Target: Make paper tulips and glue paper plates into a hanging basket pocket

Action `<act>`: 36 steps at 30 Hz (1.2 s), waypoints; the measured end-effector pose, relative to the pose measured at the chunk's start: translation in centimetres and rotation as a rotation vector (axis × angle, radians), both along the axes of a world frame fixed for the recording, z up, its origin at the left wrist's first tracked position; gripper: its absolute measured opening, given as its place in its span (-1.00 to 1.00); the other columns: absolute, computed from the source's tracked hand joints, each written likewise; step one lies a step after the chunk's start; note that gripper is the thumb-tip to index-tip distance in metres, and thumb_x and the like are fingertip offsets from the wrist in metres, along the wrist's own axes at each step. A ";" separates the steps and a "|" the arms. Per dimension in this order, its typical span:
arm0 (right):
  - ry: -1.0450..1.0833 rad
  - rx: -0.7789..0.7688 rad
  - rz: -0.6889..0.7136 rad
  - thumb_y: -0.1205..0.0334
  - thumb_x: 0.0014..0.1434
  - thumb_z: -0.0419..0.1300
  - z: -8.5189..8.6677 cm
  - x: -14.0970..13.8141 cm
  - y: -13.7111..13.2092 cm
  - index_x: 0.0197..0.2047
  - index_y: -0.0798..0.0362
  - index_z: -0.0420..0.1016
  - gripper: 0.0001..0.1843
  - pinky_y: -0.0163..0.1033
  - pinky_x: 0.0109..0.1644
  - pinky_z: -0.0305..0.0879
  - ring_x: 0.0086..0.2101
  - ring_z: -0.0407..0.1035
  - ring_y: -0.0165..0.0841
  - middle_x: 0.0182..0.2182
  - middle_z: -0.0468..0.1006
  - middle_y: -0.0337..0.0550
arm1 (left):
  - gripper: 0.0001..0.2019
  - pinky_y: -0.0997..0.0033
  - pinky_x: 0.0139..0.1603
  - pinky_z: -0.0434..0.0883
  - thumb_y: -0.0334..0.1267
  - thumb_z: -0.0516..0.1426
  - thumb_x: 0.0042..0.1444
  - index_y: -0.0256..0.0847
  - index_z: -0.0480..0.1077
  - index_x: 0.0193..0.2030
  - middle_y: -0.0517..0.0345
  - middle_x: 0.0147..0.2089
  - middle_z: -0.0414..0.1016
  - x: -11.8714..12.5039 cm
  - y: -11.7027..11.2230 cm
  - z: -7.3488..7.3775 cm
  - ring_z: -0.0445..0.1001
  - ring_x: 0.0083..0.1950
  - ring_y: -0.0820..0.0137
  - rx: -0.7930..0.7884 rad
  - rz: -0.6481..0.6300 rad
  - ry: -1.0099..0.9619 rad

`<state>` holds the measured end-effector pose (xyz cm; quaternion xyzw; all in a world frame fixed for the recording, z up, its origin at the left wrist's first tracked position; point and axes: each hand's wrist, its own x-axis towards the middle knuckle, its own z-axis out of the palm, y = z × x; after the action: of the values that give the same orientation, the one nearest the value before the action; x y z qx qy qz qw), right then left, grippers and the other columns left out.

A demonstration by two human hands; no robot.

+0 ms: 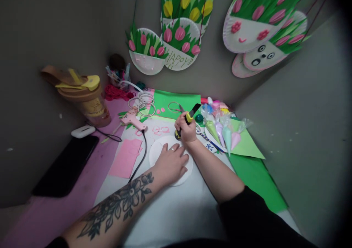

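My left hand [171, 163] lies flat, fingers stretched out, on a white paper plate [156, 150] on the white table sheet. My right hand [186, 127] is closed round a yellow-and-black utility knife [189, 116], held upright with its lower tip at the plate's far edge. A tattoo runs along my left forearm. My right arm wears a dark sleeve pushed up.
A pink glue gun [132, 120] with a black cord lies left of the plate, by pink paper [125, 156]. Green sheets [176, 100], wire rings [144, 103], small piping bags [224, 130], a phone [66, 165], a tumbler [86, 97]. Tulip paper-plate crafts [176, 42] hang above.
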<state>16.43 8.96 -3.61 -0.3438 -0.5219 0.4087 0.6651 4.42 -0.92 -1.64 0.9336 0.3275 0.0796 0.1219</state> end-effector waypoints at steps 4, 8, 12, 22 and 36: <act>0.024 0.032 0.019 -0.08 0.16 0.21 0.2 -0.2 0.2 -0.37 -0.02 0.18 -0.64 -0.35 -0.62 0.02 -0.71 0.05 -0.54 -0.68 0.12 -0.48 | -0.77 -0.05 0.08 0.19 -0.14 0.07 0.17 -0.16 0.36 -0.09 -0.02 0.03 0.38 0.0 0.0 0.0 0.23 0.13 0.11 0.003 -0.005 -0.007; 0.011 0.019 0.030 -0.11 0.14 0.21 0.2 -0.7 0.5 -0.37 -0.04 0.16 -0.61 -0.35 -0.62 0.01 -0.71 0.04 -0.53 -0.69 0.12 -0.49 | -0.75 -0.09 0.08 0.19 -0.14 0.06 0.18 -0.17 0.35 -0.05 -0.04 0.04 0.37 0.0 0.0 -0.2 0.23 0.14 0.11 0.008 -0.011 -0.012; 0.009 -0.018 0.064 -0.10 0.14 0.22 0.1 -1.1 0.5 -0.37 -0.03 0.16 -0.62 -0.36 -0.62 0.00 -0.71 0.03 -0.55 -0.69 0.11 -0.50 | -0.74 -0.09 0.10 0.18 -0.12 0.06 0.18 -0.17 0.36 -0.04 -0.06 0.04 0.37 -0.1 -0.1 -0.1 0.22 0.15 0.10 -0.010 -0.004 0.000; -0.007 -0.024 0.122 -0.10 0.14 0.22 0.2 -2.2 0.9 -0.36 -0.02 0.17 -0.62 -0.36 -0.62 0.00 -0.71 0.03 -0.54 -0.69 0.11 -0.50 | -0.68 -0.13 0.13 0.18 -0.10 0.06 0.19 -0.17 0.34 0.03 -0.08 0.10 0.34 -0.1 -0.1 -0.4 0.21 0.17 0.11 -0.009 -0.008 -0.011; -0.018 -0.077 0.182 -0.09 0.12 0.24 0.9 -3.7 0.7 -0.37 -0.03 0.16 -0.61 -0.36 -0.62 -0.01 -0.71 0.01 -0.55 -0.70 0.13 -0.50 | -0.66 -0.18 0.15 0.19 -0.09 0.06 0.19 -0.18 0.34 0.05 -0.08 0.09 0.36 -0.3 -0.3 -0.7 0.21 0.18 0.09 -0.037 -0.009 -0.024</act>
<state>12.77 9.67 -2.71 -0.3240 -0.5407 0.4842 0.6068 4.13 -1.19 -2.36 0.9316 0.3232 0.0840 0.1434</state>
